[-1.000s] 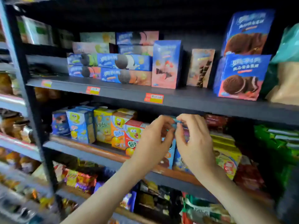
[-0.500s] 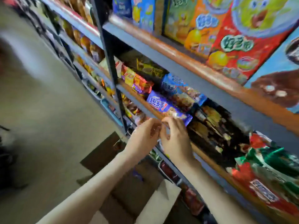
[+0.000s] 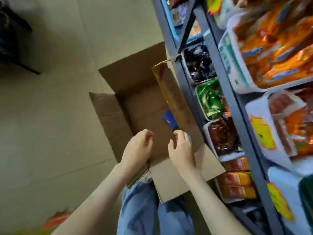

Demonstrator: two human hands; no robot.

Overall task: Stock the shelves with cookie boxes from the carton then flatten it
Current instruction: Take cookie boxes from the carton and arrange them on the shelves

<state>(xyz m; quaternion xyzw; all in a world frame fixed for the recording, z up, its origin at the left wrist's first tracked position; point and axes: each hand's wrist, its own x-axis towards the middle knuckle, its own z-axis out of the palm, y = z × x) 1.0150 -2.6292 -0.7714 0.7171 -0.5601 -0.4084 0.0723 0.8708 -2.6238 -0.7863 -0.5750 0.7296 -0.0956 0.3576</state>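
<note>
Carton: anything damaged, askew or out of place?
Nothing serious. The carton sits open on the floor against the shelf rack; its tall flap has a ragged tape strip at the top corner. One blue box lies inside, by that flap. Left hand and right hand hover empty above it.
</note>
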